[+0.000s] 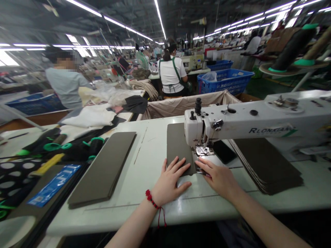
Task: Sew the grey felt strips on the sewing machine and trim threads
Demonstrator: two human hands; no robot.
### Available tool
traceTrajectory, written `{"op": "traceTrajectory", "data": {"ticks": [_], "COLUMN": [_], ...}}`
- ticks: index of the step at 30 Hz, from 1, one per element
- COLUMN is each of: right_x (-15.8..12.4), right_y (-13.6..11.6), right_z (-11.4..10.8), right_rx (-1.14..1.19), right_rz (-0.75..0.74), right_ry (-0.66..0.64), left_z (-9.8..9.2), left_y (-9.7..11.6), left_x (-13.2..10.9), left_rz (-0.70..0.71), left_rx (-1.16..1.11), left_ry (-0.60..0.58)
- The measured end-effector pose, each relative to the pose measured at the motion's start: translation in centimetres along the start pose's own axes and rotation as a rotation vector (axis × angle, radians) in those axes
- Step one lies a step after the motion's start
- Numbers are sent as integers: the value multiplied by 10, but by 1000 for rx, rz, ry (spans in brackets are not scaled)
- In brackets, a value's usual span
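Red beaded bracelet (151, 199), dangling cord ends, on left wrist (158, 195); forearms (269, 222) bare.

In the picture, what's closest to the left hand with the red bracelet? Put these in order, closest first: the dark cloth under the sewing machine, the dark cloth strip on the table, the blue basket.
From the left hand, nearest first:
1. Dark cloth: touching, under the fingers.
2. Dark cloth strip: on the table, off to the hand's left.
3. Blue basket: far ahead, beyond the table.

White sewing machine (245, 119); olive fabric panel (178, 144) under left hand (169, 182) and right hand (218, 179); stacked panels (266, 167) just beside.
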State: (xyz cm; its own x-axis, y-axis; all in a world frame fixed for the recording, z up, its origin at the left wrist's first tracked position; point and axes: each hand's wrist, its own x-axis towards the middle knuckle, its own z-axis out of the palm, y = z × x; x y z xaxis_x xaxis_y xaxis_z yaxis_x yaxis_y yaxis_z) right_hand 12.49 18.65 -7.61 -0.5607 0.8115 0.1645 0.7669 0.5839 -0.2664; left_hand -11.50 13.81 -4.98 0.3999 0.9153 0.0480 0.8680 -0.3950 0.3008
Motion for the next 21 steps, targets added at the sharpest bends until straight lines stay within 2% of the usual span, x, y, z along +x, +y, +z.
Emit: {"op": "traceTrajectory", "data": {"ticks": [21], "right_x": [1], "right_y": [0], "right_z": [-2], "right_rx": [16], "right_rz": [-1], "right_ry": [-9], "left_z": [5], "left_y": [-1], "left_x": [2], "left_rz": [-15], "left_rx": [34], "left_ry": [13]}}
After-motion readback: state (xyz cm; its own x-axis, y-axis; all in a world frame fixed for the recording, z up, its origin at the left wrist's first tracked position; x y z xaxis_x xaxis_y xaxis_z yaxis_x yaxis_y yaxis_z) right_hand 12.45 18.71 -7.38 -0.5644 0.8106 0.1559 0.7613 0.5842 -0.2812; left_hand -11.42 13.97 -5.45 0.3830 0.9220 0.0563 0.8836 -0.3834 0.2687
